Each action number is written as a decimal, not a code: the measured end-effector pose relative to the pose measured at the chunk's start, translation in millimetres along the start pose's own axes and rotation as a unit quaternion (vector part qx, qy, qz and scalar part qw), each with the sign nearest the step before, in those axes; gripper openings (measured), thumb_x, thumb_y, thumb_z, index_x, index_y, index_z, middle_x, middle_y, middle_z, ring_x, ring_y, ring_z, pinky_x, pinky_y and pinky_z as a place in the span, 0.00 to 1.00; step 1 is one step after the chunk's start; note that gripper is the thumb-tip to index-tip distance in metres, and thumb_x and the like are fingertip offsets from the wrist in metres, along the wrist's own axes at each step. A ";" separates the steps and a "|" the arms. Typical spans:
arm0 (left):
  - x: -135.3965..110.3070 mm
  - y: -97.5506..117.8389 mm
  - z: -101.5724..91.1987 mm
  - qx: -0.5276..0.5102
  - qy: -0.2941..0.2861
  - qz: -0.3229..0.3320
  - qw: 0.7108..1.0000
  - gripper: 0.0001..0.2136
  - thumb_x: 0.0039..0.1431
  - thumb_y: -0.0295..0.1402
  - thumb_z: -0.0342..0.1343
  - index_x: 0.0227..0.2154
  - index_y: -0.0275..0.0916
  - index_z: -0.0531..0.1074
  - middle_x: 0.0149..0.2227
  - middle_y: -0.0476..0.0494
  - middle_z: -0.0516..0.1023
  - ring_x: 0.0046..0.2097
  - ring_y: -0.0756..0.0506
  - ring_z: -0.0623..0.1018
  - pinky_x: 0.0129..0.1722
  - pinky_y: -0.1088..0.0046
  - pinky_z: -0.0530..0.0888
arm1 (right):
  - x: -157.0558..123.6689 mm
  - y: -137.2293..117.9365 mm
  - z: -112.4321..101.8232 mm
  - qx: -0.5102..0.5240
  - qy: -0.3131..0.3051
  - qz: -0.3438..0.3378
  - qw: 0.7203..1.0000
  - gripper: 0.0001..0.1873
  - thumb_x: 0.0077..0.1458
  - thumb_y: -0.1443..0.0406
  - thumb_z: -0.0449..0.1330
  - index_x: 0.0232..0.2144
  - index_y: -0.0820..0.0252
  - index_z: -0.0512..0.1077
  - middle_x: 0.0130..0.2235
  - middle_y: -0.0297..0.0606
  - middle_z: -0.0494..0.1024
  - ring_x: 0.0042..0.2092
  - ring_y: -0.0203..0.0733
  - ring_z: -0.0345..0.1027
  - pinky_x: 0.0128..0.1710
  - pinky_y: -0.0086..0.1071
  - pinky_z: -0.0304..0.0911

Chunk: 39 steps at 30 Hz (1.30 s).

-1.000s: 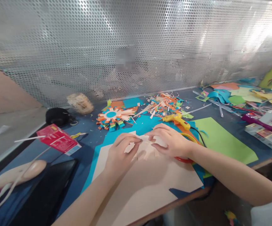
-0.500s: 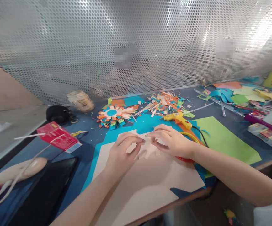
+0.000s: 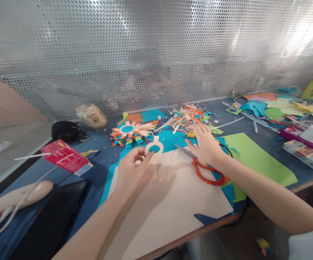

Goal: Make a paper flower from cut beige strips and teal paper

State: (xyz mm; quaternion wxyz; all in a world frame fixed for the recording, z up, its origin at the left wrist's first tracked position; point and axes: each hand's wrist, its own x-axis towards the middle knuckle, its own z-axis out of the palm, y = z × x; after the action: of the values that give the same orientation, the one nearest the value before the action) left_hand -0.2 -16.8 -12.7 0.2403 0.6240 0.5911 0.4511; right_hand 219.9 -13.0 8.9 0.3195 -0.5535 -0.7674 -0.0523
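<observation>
Between the thumb and fingers of my left hand (image 3: 134, 162) is a small paper rosette (image 3: 154, 147), with a toothed cream edge and a blue centre. A single cream strip sticks up from its top. My right hand (image 3: 206, 144) has its fingers stretched out over a yellow glue gun (image 3: 191, 134), hiding most of it; whether they touch cannot be told. Just below that hand lie scissors (image 3: 199, 169) with orange-red handles. Small cream paper pieces (image 3: 165, 169) rest on the large cream sheet (image 3: 167, 213), which lies over blue paper (image 3: 169, 140).
A fringed paper flower (image 3: 127, 129) and a heap of paper scraps (image 3: 190, 117) lie at the back, before a perforated metal screen (image 3: 161, 47). To the left are a red carton (image 3: 66, 157) and a black tablet-like slab (image 3: 50, 220); to the right, green paper (image 3: 259, 157).
My hands were close together over the cream sheet. My right hand has moved up and right to the glue gun, uncovering the scissors. The rosette in my left hand now shows.
</observation>
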 end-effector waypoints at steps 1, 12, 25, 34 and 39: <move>2.8 -5.2 0.2 -0.014 -0.008 -0.010 1.000 0.13 0.44 0.43 0.57 0.26 0.38 0.68 0.27 0.49 0.71 0.28 0.50 0.70 0.29 0.76 0.65 | 0.8 3.0 1.0 -0.063 -0.035 0.053 0.996 0.18 0.50 0.63 0.55 0.44 0.66 0.65 0.45 0.50 0.69 0.49 0.54 0.58 0.46 0.46 0.57; 13.0 -23.7 2.0 -0.007 -0.106 -0.020 0.994 0.21 0.45 0.40 0.54 0.43 0.36 0.67 0.28 0.46 0.75 0.28 0.48 0.73 0.29 0.73 0.67 | 10.3 35.0 7.4 -0.222 -0.205 0.301 0.904 0.34 0.48 0.50 0.55 0.48 0.74 0.62 0.46 0.59 0.69 0.48 0.58 0.62 0.40 0.43 0.60; -3.7 -4.9 -2.5 0.228 -0.040 0.162 0.959 0.19 0.48 0.41 0.53 0.43 0.44 0.66 0.47 0.42 0.70 0.51 0.38 0.66 0.49 0.58 0.57 | 15.7 32.2 -1.9 -0.175 -0.109 0.285 0.936 0.29 0.47 0.52 0.51 0.45 0.69 0.62 0.46 0.55 0.64 0.38 0.53 0.70 0.30 0.39 0.64; -6.5 -9.9 6.0 0.230 -0.268 0.248 0.902 0.21 0.51 0.41 0.52 0.49 0.48 0.61 0.36 0.50 0.76 0.47 0.41 0.70 0.46 0.61 0.56 | 12.7 15.5 -13.4 -0.179 0.011 0.225 0.958 0.23 0.50 0.51 0.50 0.40 0.65 0.60 0.38 0.46 0.71 0.34 0.49 0.70 0.26 0.34 0.61; -2.9 -13.0 4.2 0.217 -0.267 0.219 0.913 0.17 0.53 0.37 0.49 0.47 0.46 0.63 0.33 0.51 0.78 0.41 0.44 0.74 0.48 0.59 0.57 | 11.3 10.9 -9.5 -0.131 0.005 0.189 0.973 0.25 0.48 0.50 0.51 0.41 0.63 0.59 0.42 0.47 0.71 0.34 0.47 0.70 0.24 0.32 0.58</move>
State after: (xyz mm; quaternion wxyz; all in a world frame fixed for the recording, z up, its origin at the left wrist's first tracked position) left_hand -3.1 -16.2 -26.3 0.1431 0.8718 0.4368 0.1693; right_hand 231.6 -3.7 19.7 0.2524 -0.7250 -0.6339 -0.0936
